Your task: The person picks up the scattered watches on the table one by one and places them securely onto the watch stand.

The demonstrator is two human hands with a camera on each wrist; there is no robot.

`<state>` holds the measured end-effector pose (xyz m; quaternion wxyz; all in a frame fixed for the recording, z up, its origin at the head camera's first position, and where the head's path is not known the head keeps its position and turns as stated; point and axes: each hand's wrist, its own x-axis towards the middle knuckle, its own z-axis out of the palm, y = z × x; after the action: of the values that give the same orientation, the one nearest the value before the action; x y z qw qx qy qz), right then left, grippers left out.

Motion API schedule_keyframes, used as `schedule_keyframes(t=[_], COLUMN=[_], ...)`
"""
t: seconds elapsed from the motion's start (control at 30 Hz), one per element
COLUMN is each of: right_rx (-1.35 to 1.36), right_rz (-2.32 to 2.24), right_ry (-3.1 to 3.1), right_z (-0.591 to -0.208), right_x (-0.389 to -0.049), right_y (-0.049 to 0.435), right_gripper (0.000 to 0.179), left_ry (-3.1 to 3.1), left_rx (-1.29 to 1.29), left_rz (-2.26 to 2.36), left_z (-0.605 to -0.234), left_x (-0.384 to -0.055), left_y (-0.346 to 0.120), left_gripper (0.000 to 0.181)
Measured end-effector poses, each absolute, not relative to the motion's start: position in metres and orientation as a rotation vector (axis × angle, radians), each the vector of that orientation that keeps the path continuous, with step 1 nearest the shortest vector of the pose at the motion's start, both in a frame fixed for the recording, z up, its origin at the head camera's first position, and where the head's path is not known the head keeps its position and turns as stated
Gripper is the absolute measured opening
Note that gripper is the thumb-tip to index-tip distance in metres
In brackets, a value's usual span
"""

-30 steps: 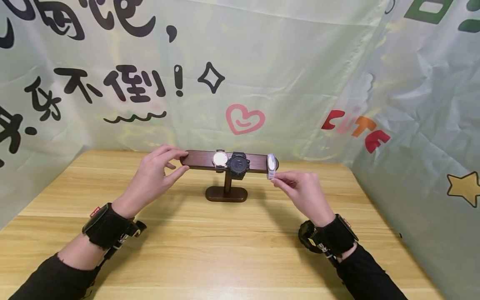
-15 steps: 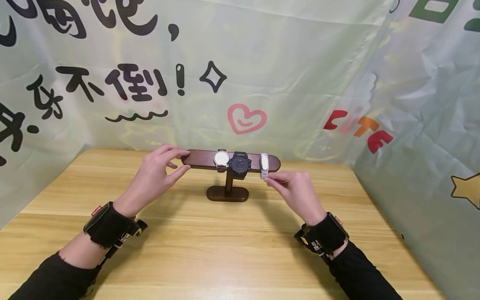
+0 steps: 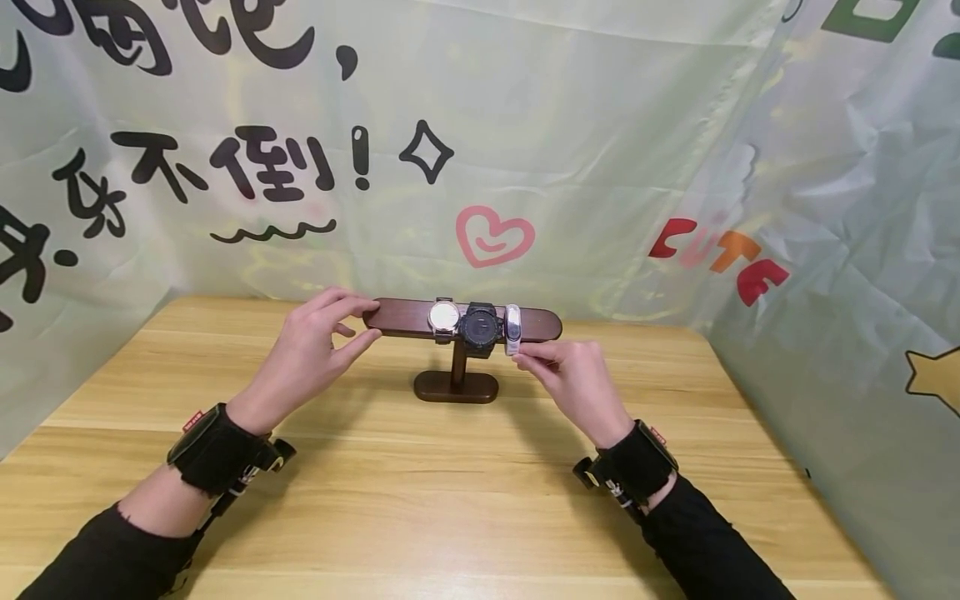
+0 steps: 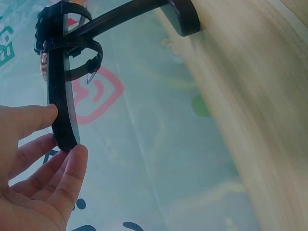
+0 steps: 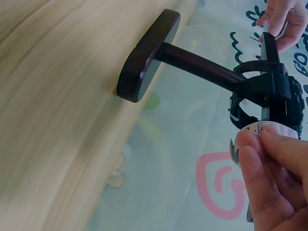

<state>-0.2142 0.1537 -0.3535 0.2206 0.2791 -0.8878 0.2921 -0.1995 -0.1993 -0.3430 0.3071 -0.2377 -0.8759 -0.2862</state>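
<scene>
A dark wooden watch stand [image 3: 401, 317] has a raised crossbar on a post above an oval base. My left hand [image 3: 303, 337] grips the bar's left end between thumb and fingers; in the left wrist view the fingertips [image 4: 76, 156] sit at the bar's tip. Around the bar are a silver-faced watch [image 3: 444, 316] and, right of it, a chunky black watch [image 3: 479, 330]. A white fitness band [image 3: 513, 323] loops the bar close beside the black watch. My right hand [image 3: 577, 379] pinches its lower strap; the right wrist view shows thumb and finger on the white strap [image 5: 255, 127].
The stand's base [image 3: 456, 387] rests on a light wooden table [image 3: 420, 500]. Printed pale cloth [image 3: 585, 167] hangs behind the table, and more cloth [image 3: 847, 333] closes off the right side. Each wrist wears a black strap with a camera.
My right hand has slid the white fitness band leftward along the bar, from near its right end to beside the black watch. The left hand keeps its grip on the bar's end.
</scene>
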Motion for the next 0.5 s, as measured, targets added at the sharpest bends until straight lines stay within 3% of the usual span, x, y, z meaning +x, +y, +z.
schedule_keyframes(t=[0.5], right_rx=[0.801], right_rz=[0.836], right_ry=[-2.429], right_z=[-0.3558], right_x=[-0.2152], right_y=[0.1498], right_gripper=[0.016], left_ry=[-2.324], left_rx=[-0.623], left_rz=[-0.776], left_z=[-0.3422], left_x=[-0.1999], left_y=[-0.1985], left_gripper=[0.031])
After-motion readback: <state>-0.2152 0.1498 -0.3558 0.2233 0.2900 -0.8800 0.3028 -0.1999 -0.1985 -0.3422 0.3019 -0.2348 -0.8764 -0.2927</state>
